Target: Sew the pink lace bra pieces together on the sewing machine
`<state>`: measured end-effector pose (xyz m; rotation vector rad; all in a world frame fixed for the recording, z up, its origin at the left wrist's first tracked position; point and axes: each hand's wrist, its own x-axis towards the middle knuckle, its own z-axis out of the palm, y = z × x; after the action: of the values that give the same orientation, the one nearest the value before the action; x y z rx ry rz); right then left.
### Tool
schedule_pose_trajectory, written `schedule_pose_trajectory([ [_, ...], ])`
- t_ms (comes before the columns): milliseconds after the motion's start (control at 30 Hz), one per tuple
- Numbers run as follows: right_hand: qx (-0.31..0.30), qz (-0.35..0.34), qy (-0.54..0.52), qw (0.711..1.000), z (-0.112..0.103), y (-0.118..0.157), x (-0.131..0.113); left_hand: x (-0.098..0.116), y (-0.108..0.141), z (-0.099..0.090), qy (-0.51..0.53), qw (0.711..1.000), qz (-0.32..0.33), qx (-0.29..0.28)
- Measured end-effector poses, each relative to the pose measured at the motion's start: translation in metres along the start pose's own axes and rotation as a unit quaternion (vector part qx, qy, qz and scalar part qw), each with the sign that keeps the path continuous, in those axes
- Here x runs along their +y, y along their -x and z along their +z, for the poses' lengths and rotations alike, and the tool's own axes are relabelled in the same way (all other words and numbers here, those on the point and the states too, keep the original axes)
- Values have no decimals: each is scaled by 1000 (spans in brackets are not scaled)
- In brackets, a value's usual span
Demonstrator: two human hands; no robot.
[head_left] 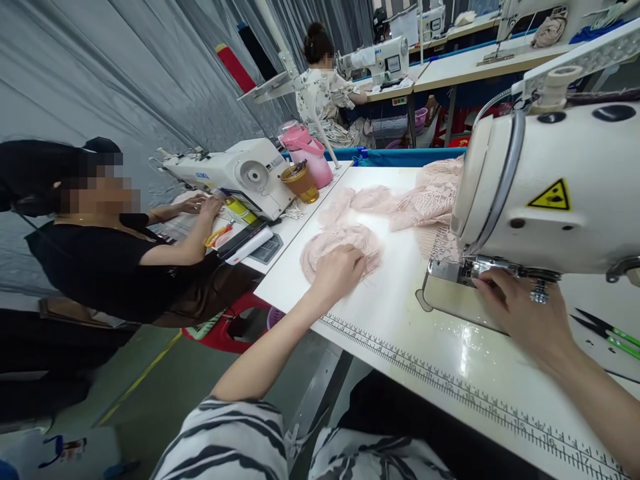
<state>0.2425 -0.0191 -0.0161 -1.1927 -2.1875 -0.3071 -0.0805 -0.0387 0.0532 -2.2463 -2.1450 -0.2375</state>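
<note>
My left hand (340,272) is closed, fingers curled over the edge of a coiled pink lace strip (313,252) lying flat on the white table. My right hand (530,313) reaches under the head of the sewing machine (555,180). Its thumb and fingers are bent together beside the metal presser foot area (473,267); whatever is between the fingertips is hidden. More pink lace fabric (435,193) with fringe lies behind the needle area, and a loose run of it trails left toward the coil.
Green-handled scissors (613,337) lie right of my right hand. A printed ruler (440,383) follows the table's front edge. To the left, a co-worker in black (100,260) sits at another sewing machine (250,167), near a pink jug (310,157) and a brown cup (300,181).
</note>
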Motion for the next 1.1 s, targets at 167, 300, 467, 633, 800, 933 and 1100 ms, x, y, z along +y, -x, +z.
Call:
schedule_pose_trajectory([
  [167,-60,14,48,997,-5,-4,-3,-2,0,-6,79,997,-13,10],
  [300,-75,20,47,996,-7,-6,-4,-7,2,-9,141,989,-29,25],
  [467,-43,17,52,998,-5,-5,-4,-24,-8,-13,212,970,-78,95],
  [633,-41,21,73,996,0,-3,-1,-65,-31,-32,252,908,-155,297],
  [800,-13,21,69,997,1,-4,-2,-77,-32,-74,234,824,-151,494],
  [933,-24,47,60,997,3,-4,-3,-33,-7,-95,272,886,-63,370],
  [1100,-38,76,4,996,-1,-8,-4,41,16,-87,429,901,25,-60],
])
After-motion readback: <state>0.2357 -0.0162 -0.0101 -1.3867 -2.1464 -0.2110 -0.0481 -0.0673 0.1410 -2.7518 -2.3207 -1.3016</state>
